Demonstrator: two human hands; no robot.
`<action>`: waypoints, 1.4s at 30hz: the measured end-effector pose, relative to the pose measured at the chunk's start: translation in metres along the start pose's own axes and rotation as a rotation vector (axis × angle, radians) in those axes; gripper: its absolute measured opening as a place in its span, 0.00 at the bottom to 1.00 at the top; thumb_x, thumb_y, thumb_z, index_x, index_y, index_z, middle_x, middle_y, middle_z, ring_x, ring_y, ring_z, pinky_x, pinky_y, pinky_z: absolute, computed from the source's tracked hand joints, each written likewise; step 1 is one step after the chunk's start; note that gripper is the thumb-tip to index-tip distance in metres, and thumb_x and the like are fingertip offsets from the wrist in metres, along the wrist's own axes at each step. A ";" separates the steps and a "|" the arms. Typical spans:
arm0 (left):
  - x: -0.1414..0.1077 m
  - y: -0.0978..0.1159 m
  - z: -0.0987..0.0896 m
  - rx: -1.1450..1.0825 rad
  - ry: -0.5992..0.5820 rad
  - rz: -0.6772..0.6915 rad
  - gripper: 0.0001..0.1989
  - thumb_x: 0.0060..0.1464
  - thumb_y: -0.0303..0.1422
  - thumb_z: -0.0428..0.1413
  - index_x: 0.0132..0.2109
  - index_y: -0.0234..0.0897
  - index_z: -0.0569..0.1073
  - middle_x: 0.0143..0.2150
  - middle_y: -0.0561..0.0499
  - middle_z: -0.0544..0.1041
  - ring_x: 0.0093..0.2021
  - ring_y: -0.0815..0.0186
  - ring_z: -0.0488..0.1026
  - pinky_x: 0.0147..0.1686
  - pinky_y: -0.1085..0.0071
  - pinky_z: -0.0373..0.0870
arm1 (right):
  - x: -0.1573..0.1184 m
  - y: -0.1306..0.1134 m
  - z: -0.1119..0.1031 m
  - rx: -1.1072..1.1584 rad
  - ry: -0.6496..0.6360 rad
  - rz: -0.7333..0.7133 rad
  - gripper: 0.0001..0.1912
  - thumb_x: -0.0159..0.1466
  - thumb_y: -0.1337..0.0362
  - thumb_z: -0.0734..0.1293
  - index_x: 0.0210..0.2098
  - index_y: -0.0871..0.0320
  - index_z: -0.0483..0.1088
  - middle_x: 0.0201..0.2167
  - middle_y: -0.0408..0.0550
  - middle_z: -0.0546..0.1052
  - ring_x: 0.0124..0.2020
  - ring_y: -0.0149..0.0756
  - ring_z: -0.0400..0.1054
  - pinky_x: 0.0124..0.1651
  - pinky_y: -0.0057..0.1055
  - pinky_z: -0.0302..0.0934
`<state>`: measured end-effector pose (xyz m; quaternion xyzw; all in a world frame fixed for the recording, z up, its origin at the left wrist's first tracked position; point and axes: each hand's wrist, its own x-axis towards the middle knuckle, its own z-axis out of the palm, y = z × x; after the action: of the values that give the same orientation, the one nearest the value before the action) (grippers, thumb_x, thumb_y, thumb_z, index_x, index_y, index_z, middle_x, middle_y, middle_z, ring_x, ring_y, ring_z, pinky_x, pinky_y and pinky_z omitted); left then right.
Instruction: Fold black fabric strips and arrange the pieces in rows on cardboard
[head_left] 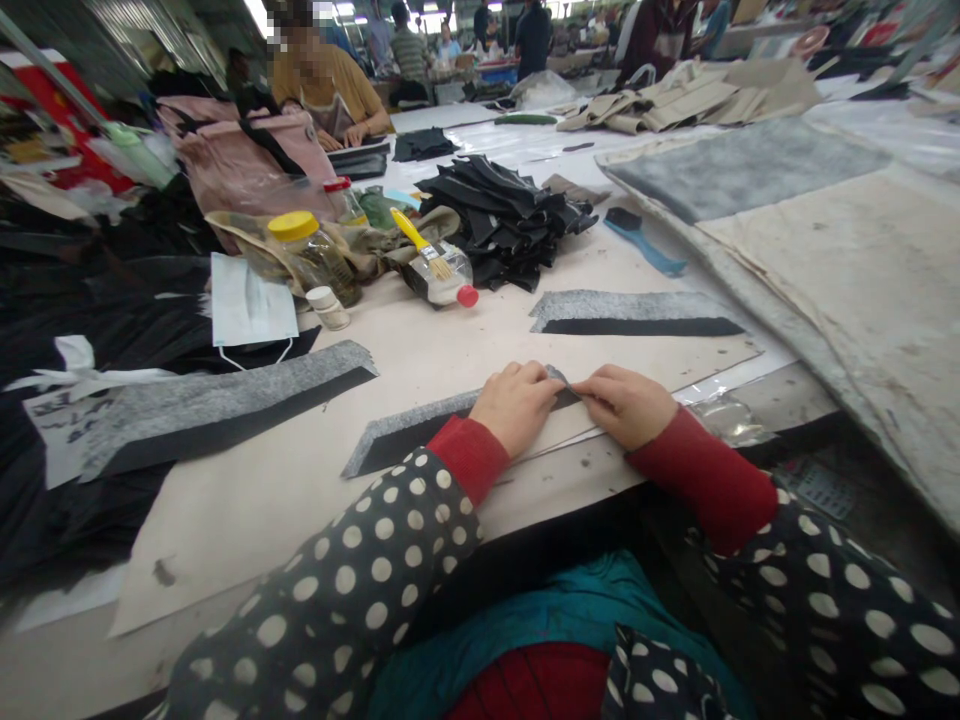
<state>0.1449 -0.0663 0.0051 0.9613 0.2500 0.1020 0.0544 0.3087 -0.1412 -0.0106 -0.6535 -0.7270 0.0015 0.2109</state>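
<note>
Left hand (517, 408) on grey-black strip (420, 426), grip unclear; right hand (628, 405) pinching its end narrowly.

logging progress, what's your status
Left hand on grey-and-black fabric strip. Right hand pinching its right end. Similar strip beyond, apart from hands.

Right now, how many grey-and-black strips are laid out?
3: left strip near the face mask, middle strip at the left hand and right hand, far strip beyond the hands. More may be hidden underneath or in the black pile.
</note>
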 end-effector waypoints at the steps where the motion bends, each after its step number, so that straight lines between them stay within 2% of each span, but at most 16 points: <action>1: 0.000 0.000 0.000 -0.002 0.003 0.000 0.13 0.56 0.33 0.44 0.47 0.45 0.68 0.43 0.51 0.67 0.41 0.64 0.62 0.40 0.66 0.63 | 0.000 -0.001 -0.001 -0.045 -0.022 -0.017 0.14 0.56 0.70 0.57 0.35 0.60 0.72 0.30 0.51 0.71 0.33 0.36 0.64 0.38 0.30 0.58; 6: 0.000 -0.001 0.002 -0.016 0.000 -0.004 0.14 0.56 0.33 0.44 0.47 0.45 0.68 0.43 0.51 0.67 0.41 0.64 0.62 0.40 0.67 0.63 | 0.002 -0.006 -0.004 -0.237 -0.137 -0.090 0.13 0.58 0.71 0.56 0.35 0.61 0.72 0.30 0.52 0.70 0.32 0.37 0.62 0.36 0.31 0.55; 10: 0.001 -0.002 0.002 -0.042 0.005 -0.003 0.13 0.56 0.33 0.44 0.46 0.44 0.69 0.43 0.51 0.67 0.41 0.64 0.62 0.41 0.66 0.63 | 0.001 -0.011 -0.003 -0.352 -0.161 -0.142 0.12 0.58 0.72 0.56 0.34 0.62 0.71 0.30 0.54 0.70 0.32 0.38 0.60 0.34 0.31 0.53; 16: 0.002 -0.002 -0.003 -0.065 -0.011 -0.037 0.09 0.54 0.34 0.48 0.42 0.38 0.68 0.40 0.50 0.69 0.41 0.65 0.63 0.42 0.67 0.62 | -0.004 -0.012 -0.004 -0.402 -0.142 -0.225 0.12 0.57 0.74 0.57 0.34 0.63 0.70 0.29 0.54 0.69 0.30 0.37 0.58 0.36 0.31 0.53; 22: -0.002 0.004 -0.003 0.114 -0.009 0.069 0.17 0.58 0.31 0.41 0.54 0.44 0.60 0.44 0.51 0.68 0.40 0.64 0.63 0.38 0.67 0.62 | -0.007 -0.010 -0.002 -0.402 -0.078 -0.228 0.15 0.58 0.73 0.56 0.41 0.68 0.69 0.30 0.54 0.69 0.32 0.38 0.57 0.36 0.31 0.54; 27: -0.003 0.007 -0.002 0.181 -0.034 0.078 0.17 0.58 0.31 0.40 0.54 0.43 0.61 0.44 0.49 0.67 0.41 0.63 0.62 0.36 0.67 0.61 | -0.009 -0.010 -0.001 -0.398 -0.055 -0.245 0.14 0.58 0.72 0.56 0.40 0.67 0.69 0.29 0.53 0.69 0.31 0.37 0.57 0.36 0.31 0.54; 32: -0.001 0.006 -0.001 0.140 -0.056 0.040 0.16 0.58 0.31 0.41 0.52 0.46 0.62 0.45 0.49 0.66 0.42 0.63 0.61 0.37 0.67 0.61 | -0.008 -0.008 -0.002 -0.320 -0.061 -0.217 0.14 0.57 0.73 0.56 0.39 0.66 0.70 0.29 0.54 0.69 0.31 0.37 0.59 0.37 0.32 0.56; 38: -0.003 0.003 -0.001 0.098 -0.071 0.022 0.19 0.57 0.30 0.41 0.55 0.49 0.60 0.47 0.51 0.65 0.43 0.63 0.61 0.38 0.65 0.62 | 0.008 0.008 -0.007 0.071 -0.080 -0.096 0.14 0.59 0.69 0.56 0.35 0.62 0.72 0.30 0.51 0.71 0.33 0.33 0.65 0.40 0.29 0.60; 42: -0.005 0.004 -0.003 0.105 -0.078 0.013 0.18 0.58 0.31 0.41 0.54 0.48 0.60 0.47 0.50 0.65 0.43 0.63 0.61 0.39 0.65 0.62 | 0.018 0.016 -0.003 0.172 -0.038 -0.007 0.14 0.59 0.65 0.57 0.38 0.61 0.72 0.30 0.50 0.72 0.32 0.34 0.66 0.38 0.30 0.61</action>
<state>0.1415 -0.0722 0.0077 0.9677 0.2463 0.0515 0.0129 0.3236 -0.1231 -0.0070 -0.6304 -0.7302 0.0757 0.2522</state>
